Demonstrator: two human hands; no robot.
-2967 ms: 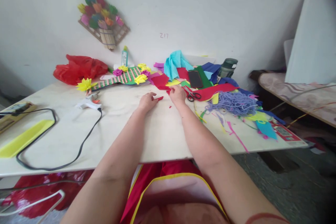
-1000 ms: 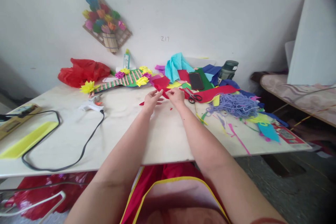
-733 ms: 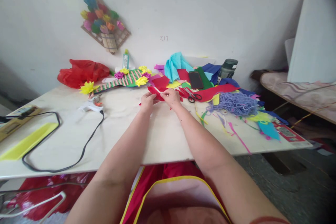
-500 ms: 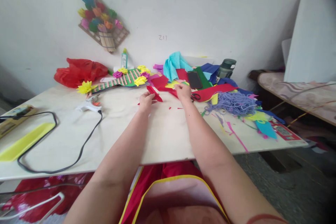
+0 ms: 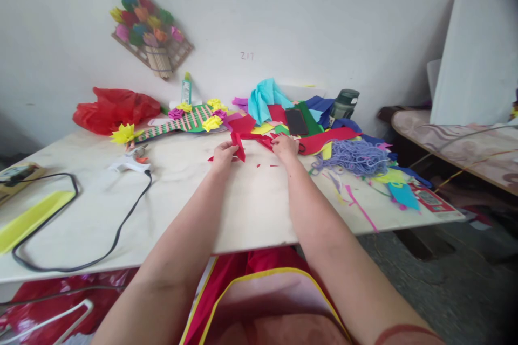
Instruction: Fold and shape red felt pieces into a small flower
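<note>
A red plastic bag [image 5: 115,109] sits bunched at the upper left of the counter [image 5: 251,210]; what it holds cannot be made out. A yellow tray [image 5: 30,219] lies at the far left edge, with a black cord [image 5: 121,226] looping beside it up to a white glue gun [image 5: 128,163]. A dark green bottle [image 5: 343,104] stands capped behind a heap of coloured paper sheets [image 5: 283,110] near the middle of the frame.

Just in front of that heap, the left hand [image 5: 224,154] has its grip pinched together on a folded red paper piece [image 5: 239,146], which it holds a little above the counter. The right hand [image 5: 285,147] rests on a red paper strip [image 5: 324,139] at the foot of the heap, its fingers curled down; whether that grip is closed on the strip cannot be told. Small red scraps [image 5: 265,165] lie on the counter between the two hands. A tangle of lilac yarn [image 5: 354,156] lies just right of the right hand.
</note>
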